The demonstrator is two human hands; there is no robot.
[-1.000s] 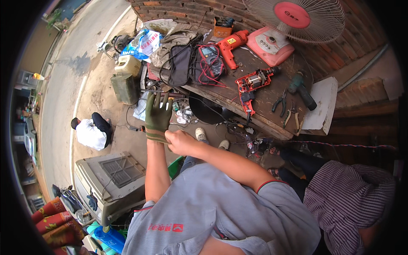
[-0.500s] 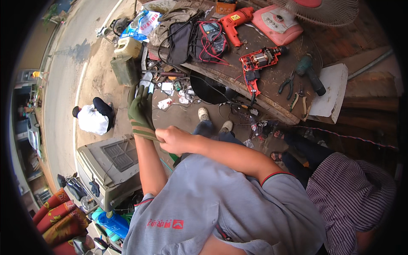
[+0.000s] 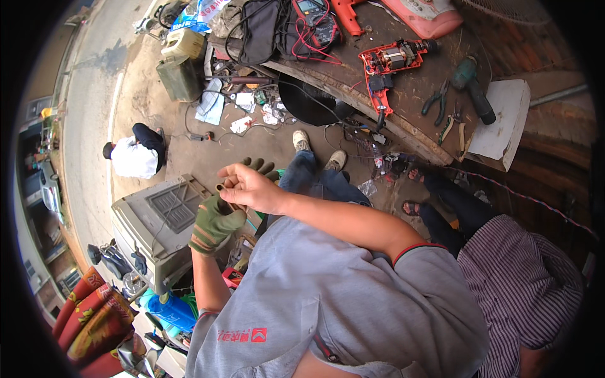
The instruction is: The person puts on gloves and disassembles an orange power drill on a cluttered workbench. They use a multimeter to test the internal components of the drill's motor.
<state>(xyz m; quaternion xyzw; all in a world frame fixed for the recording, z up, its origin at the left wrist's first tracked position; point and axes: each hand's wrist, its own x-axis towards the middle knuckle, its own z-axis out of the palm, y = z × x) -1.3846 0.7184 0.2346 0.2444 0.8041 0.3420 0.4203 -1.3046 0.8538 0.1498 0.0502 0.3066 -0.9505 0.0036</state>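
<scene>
A green work glove (image 3: 203,244) with tan bands at the cuff covers my left hand (image 3: 217,225). Its gloved fingers stick out beyond my right hand, stretched and apart, and they hold nothing. My bare right hand (image 3: 252,189) lies across the left one and pinches the glove at a fingertip, seemingly the thumb. Part of the left palm is hidden behind the right hand. On the wooden workbench (image 3: 419,148) ahead lies an opened red power drill (image 3: 394,60) with its motor bare, beside pliers (image 3: 436,104) and a green drill (image 3: 467,75).
A multimeter (image 3: 313,12) with red leads sits at the bench's far side, near a white box (image 3: 501,126). Papers and scraps (image 3: 242,125) litter the ground. A grey-white machine housing (image 3: 157,220) stands at left. One person (image 3: 135,157) crouches beyond; another (image 3: 520,283) is close at right.
My left hand has come down and nearer, its fingers now pointing right. My right hand has shifted from the glove's cuff to a fingertip. The view has moved slightly.
</scene>
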